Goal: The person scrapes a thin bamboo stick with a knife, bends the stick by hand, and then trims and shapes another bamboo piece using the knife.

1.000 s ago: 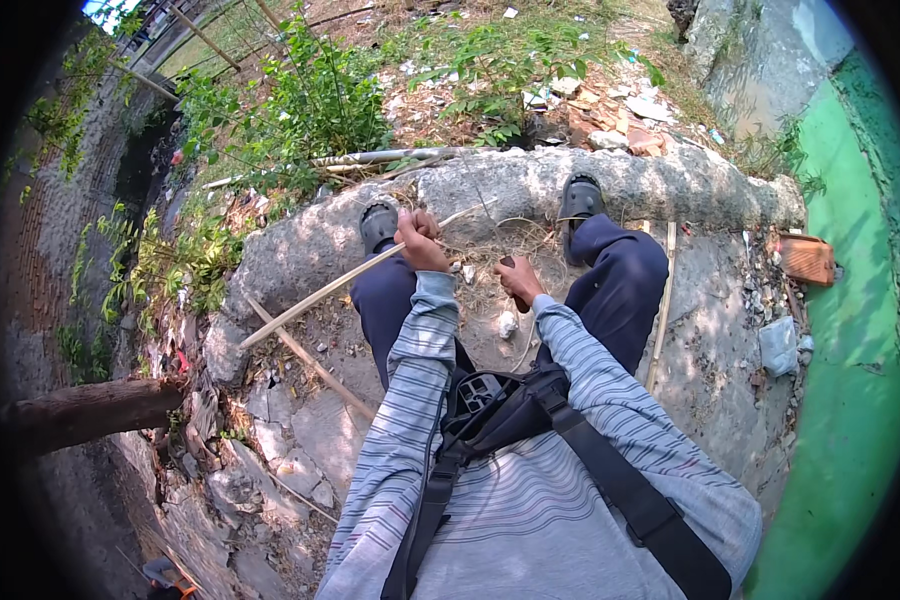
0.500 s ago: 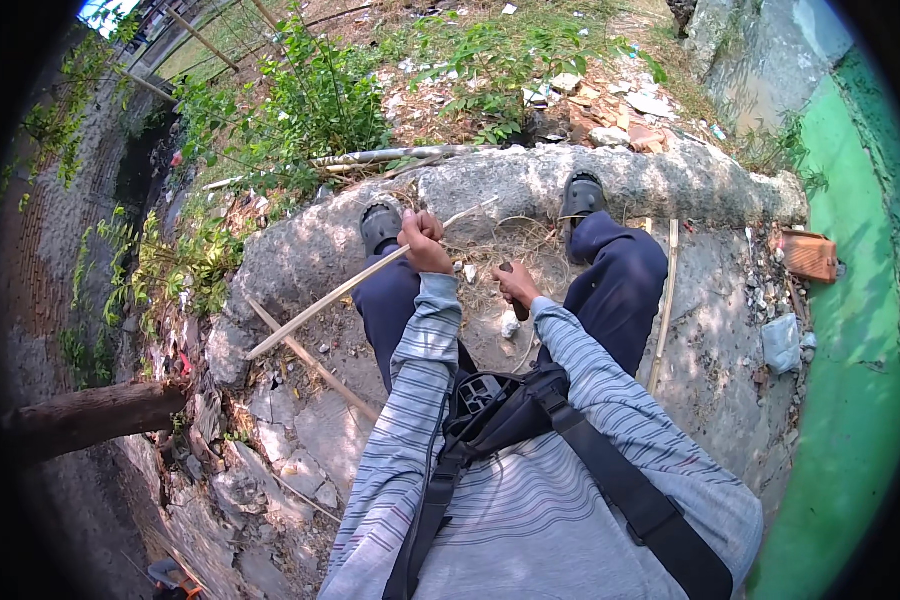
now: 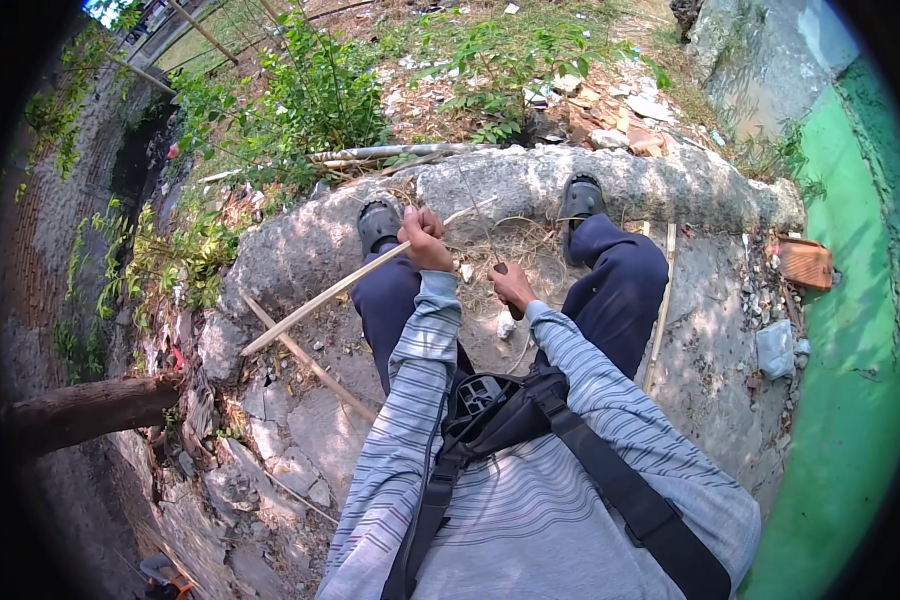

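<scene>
My left hand [image 3: 426,240] is closed around a pale, split bamboo strip [image 3: 315,305], which slants from lower left to upper right across my left shin. In my right hand [image 3: 513,288], a little to the right and nearer to me, is a knife with a dark handle [image 3: 500,268]. Its thin blade points away from me and passes near the strip's far end, in front of the concrete ledge; whether they touch I cannot tell. Dry fibres or shavings [image 3: 525,240] lie on the ground between my shoes.
Another strip [image 3: 305,352] lies on the ground to the left, and long strips [image 3: 662,310] lie right of my right leg. A rough concrete ledge [image 3: 690,190] curves ahead. A log [image 3: 100,405] juts in at left. An orange block [image 3: 806,262] and plastic bag [image 3: 776,347] sit at right.
My right hand has turned and shifted slightly left, so the knife's thin blade now shows pointing away from me. My left hand and the bamboo strip have barely moved.
</scene>
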`<move>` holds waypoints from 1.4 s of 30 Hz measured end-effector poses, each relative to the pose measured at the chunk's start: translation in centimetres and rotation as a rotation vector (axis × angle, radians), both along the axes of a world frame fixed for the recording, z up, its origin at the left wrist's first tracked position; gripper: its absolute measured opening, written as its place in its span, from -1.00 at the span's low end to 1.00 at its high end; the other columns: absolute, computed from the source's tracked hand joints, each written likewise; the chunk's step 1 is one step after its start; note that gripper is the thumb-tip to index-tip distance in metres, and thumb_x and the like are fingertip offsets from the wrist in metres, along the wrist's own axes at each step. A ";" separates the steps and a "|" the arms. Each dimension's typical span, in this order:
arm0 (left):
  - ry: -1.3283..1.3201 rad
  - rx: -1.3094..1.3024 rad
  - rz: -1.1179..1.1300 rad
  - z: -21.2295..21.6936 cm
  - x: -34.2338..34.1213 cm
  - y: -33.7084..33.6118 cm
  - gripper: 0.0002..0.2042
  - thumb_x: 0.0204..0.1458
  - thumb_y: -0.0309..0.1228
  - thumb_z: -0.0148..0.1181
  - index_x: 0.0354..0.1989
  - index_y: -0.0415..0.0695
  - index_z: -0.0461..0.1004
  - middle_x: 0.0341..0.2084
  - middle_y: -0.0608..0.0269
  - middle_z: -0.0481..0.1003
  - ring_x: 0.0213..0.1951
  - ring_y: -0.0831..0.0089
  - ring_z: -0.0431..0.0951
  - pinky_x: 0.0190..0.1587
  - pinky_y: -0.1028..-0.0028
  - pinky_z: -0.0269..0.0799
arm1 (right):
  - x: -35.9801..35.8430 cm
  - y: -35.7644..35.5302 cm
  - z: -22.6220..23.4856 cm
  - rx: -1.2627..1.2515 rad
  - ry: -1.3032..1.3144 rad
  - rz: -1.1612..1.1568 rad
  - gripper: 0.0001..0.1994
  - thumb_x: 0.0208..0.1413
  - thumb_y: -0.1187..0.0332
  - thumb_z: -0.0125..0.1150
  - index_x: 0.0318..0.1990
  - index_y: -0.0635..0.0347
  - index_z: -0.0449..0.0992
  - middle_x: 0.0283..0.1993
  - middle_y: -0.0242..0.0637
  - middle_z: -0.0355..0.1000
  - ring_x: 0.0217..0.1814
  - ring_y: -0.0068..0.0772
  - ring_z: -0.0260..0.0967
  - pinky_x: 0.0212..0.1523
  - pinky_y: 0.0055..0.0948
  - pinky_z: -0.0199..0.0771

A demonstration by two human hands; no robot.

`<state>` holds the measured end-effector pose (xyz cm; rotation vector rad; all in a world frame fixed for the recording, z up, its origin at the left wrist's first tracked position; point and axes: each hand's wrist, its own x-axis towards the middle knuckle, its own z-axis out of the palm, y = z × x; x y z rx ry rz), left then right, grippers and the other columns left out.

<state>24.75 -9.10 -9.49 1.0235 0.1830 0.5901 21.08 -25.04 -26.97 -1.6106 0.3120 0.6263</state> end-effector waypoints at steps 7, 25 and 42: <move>0.005 -0.030 -0.009 0.5 0.2 -1.5 -0.52 0.37 -0.26 -0.20 -0.69 0.01 -0.07 -0.78 0.44 -0.07 -0.71 0.59 -0.11 -0.60 0.42 -0.17 | 0.2 -2.4 -2.8 -0.053 0.080 0.011 -0.77 0.10 0.28 0.22 -0.48 0.18 0.37 -0.72 -0.37 0.24 -0.81 -0.44 0.19 -0.78 -0.35 0.19; 0.000 -0.068 0.012 -0.2 0.3 -0.4 -0.51 0.38 -0.27 -0.23 -0.70 0.02 -0.08 -0.79 0.45 -0.06 -0.70 0.59 -0.11 -0.60 0.43 -0.15 | 0.2 -1.0 -2.2 0.068 0.189 -0.070 -0.82 0.15 0.30 0.21 -0.37 0.16 0.40 -0.67 -0.46 0.21 -0.79 -0.58 0.10 -0.75 -0.48 0.17; 0.067 0.117 -0.167 4.6 10.5 2.1 -0.39 0.40 0.15 -0.29 -0.66 0.02 -0.01 -0.74 0.49 -0.05 -0.68 0.59 -0.07 -0.59 0.44 -0.19 | 1.7 2.0 2.6 0.228 -0.003 -0.075 -0.77 0.09 0.40 0.27 -0.49 0.15 0.32 -0.67 -0.46 0.21 -0.76 -0.59 0.13 -0.74 -0.48 0.15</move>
